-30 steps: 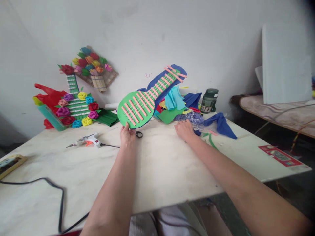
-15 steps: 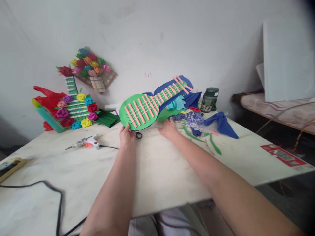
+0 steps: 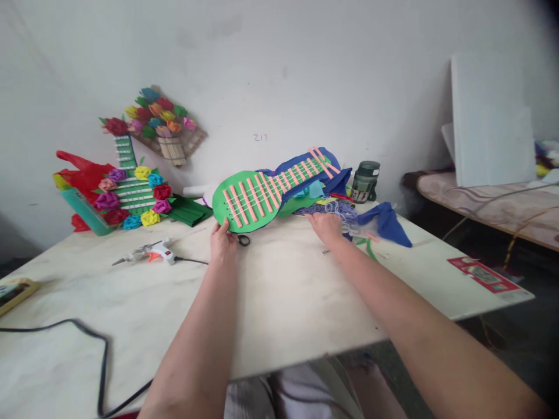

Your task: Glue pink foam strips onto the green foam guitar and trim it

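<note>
The bottle (image 3: 365, 181) stood by the worktop's (image 3: 271, 302) back edge, its contents impossible to make out; on the wall, the stick vase (image 3: 172, 151) held paper flowers (image 3: 159, 110). The guitar (image 3: 267, 196) was tilted near that back edge, its neck over the scraps (image 3: 316, 190). The left hand (image 3: 221, 240) pinched its near rim, thumb on the face. The right hand (image 3: 326, 228), half curled, was at the yarn (image 3: 348, 210); whether it gripped anything could not be told.

A pale desk (image 3: 279, 314) spans the lower frame, bearing a white glue gun (image 3: 165, 252) left of centre, a black cord (image 3: 103, 372) at lower left, and, right of centre, purple yarn (image 3: 348, 213), a blue piece (image 3: 388, 226) and an upright dark-green bottle (image 3: 365, 183).
</note>
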The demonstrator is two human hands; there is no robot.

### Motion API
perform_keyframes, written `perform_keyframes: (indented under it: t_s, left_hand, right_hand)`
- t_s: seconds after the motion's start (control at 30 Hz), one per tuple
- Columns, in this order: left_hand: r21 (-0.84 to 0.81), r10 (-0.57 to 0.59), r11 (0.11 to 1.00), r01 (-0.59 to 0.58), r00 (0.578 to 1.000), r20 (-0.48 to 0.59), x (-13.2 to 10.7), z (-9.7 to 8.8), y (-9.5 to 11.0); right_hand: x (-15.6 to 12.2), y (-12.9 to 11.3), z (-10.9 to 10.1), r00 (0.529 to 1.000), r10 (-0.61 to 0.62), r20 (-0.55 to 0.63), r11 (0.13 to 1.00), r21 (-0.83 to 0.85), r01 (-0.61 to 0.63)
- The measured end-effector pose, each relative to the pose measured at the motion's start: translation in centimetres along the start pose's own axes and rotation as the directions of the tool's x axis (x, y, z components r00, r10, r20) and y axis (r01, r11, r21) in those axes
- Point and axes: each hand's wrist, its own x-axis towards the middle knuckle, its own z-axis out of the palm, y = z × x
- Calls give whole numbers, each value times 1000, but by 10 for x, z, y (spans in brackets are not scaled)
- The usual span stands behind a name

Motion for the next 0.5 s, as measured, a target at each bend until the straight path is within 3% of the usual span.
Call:
perform_keyframes:
  t_s: [0.07,0.13,0.17,0.23,0.3,0.33,0.4,0.5]
  left_hand:
    - [2,-4,1000,4,1000,-3,0,0,3]
    - [15,-13,1000,13,1000,-13,1,0,5]
    - [23,-16,1000,17,1000,-22,2,-1,7]
    - [41,-22,999,24,999,-36,4,-2,9]
    - [60,-28,998,30,999,-36,6,-4,11]
    - [72,-31,997,33,999,-32,7,-5,12]
    - [103,-38,994,41,999,-29,8,-7,14]
    - [145,-45,988,53,997,-58,9,-7,17]
  right_hand:
    - [2,-14,-2,992,123,1,977,173,-121]
    - [3,-26,-2,980,191,61,880,431,-199]
    - [4,-31,-1,978,176,114,770,604,-209]
    - [5,-41,-1,977,56,205,365,907,-211]
    - [6,-52,-1,963,-57,262,-69,962,-266]
    - [7,-57,-2,952,-96,290,-220,927,-304]
    - [9,-67,-3,939,-93,331,-397,852,-340]
    - [15,-80,-3,914,29,404,-506,795,-335]
